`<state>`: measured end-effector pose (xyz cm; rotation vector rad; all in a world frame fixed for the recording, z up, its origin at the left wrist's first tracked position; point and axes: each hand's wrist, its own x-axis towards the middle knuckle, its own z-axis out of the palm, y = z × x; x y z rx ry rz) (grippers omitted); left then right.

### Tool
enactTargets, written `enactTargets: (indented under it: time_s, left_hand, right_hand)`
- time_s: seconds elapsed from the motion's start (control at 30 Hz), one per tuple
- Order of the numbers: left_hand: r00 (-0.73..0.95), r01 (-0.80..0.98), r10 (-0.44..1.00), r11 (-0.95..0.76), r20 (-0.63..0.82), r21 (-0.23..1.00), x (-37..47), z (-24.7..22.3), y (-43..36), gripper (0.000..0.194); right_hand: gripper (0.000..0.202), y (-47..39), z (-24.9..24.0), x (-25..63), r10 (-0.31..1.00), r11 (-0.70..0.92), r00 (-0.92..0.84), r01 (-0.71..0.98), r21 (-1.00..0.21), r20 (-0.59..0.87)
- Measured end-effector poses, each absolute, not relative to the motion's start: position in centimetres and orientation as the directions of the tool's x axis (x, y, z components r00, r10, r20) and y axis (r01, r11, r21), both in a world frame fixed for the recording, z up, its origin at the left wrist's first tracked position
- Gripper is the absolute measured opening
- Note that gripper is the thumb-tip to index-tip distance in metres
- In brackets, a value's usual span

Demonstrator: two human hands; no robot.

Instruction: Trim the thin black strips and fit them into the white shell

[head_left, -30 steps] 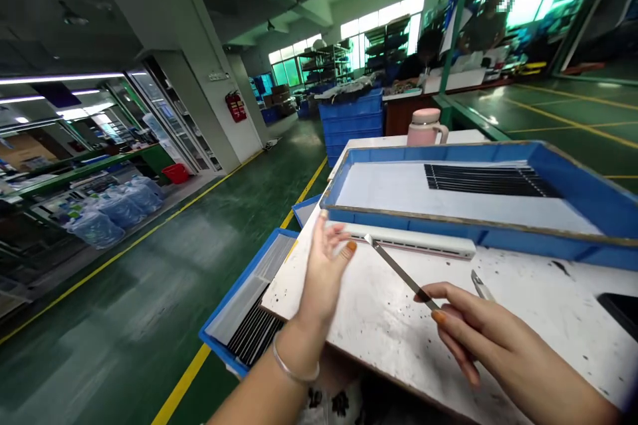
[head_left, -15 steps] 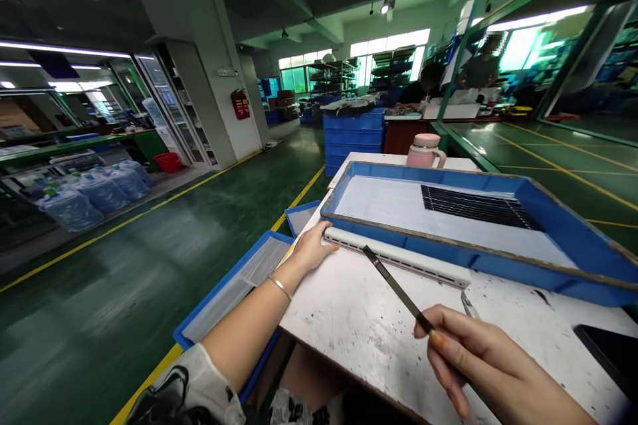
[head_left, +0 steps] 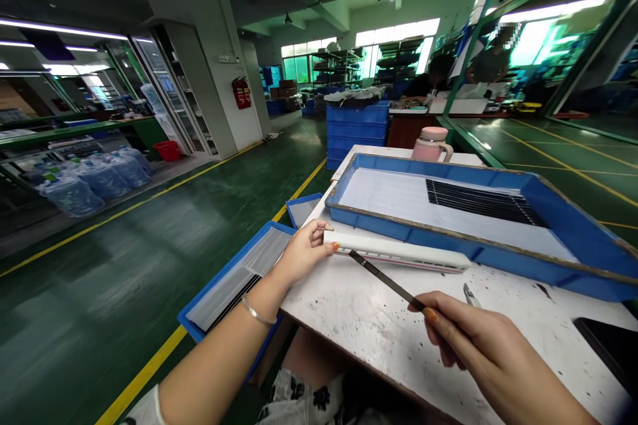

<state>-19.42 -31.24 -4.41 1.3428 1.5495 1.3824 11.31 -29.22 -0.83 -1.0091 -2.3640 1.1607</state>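
Note:
My left hand [head_left: 302,254] is closed on the near left end of a long white slotted bar [head_left: 399,250], thumb in front and fingers behind. The bar is rolled so that its slots face more downward. Between the thumb and fingers of my right hand [head_left: 466,332] is a thin dark strip [head_left: 386,280], pinched at its lower end. Its far tip reaches up to the bar's front side near my left thumb; whether they touch I cannot tell. Behind the bar stands a blue tray [head_left: 369,218], lined with white, with a row of black strips [head_left: 481,202] inside.
A small pointed metal tool [head_left: 469,295] and a black flat object [head_left: 608,352] lie on the white table [head_left: 343,319]. A pink flask [head_left: 430,145] stands behind the tray. Blue trays [head_left: 234,272] sit low on the left. A person [head_left: 491,63] is in the background.
My left hand has taken hold of the white bar's end and tilted the bar. My right hand has brought the dark strip slightly left, lying flatter, with its tip at the bar.

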Motion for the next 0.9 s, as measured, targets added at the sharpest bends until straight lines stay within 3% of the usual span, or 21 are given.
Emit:
enactTargets:
  time_s: [0.1,0.4,0.9]
  left_hand:
    - [-0.327,0.222,0.934,-0.073,0.145,0.972,-18.1,-3.4,-34.8,0.056]
    - [-0.513,0.146,0.854,-0.013,0.087,0.989,-16.5,-2.9,-39.5,0.051]
    - [-0.496,0.158,0.864,-0.011,0.089,0.987,-15.9,-2.7,-40.5,0.051]
  right_hand:
    - [0.044,-28.8,-0.9,10.9,0.698,0.527,-0.715,0.467,-0.71,0.047]
    - [0.04,-28.1,-1.4,9.3,0.616,0.712,-0.759,0.424,-0.559,0.209]
    - [0.053,-27.9,-1.2,9.0,0.566,0.755,-0.817,0.461,-0.467,0.107]
